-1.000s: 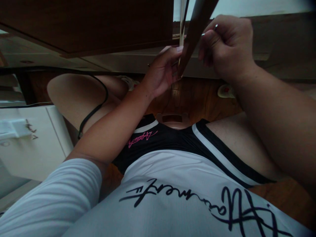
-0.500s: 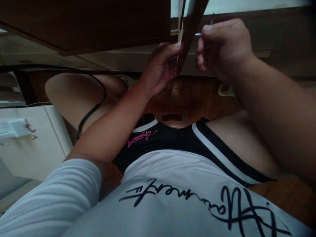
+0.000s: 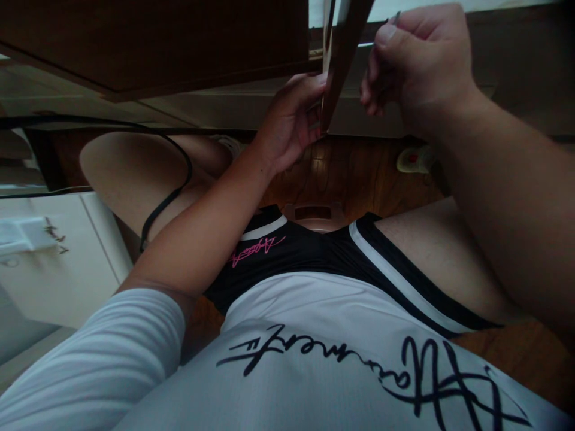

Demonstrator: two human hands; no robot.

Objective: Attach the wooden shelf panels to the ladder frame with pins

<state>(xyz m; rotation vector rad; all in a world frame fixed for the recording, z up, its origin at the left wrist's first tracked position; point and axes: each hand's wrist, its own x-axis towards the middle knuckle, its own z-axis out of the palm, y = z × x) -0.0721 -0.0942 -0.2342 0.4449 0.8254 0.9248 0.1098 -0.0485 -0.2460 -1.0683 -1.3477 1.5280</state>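
Observation:
My left hand (image 3: 291, 120) grips the lower end of a narrow dark wooden panel (image 3: 344, 66), thumb on its near face and fingers curled behind its edge. To the right of that panel, my right hand (image 3: 417, 66) is closed in a pinch. A thin metal rod (image 3: 396, 18) pokes out above its thumb and forefinger; the rest of it is hidden in the fist, so its exact kind cannot be told. A short shiny line shows between the right fingers and the panel.
A large dark wooden board (image 3: 157, 42) hangs over the upper left. A black cable (image 3: 171, 143) loops over my left leg. At left stands a white cabinet (image 3: 54, 257) with keys (image 3: 56, 234). A pinkish plastic stool (image 3: 314, 215) is under me on the wooden floor (image 3: 368, 179).
My right hand has moved up and slightly right, the thin metal rod with it. My left hand stays on the panel, which has shifted very little.

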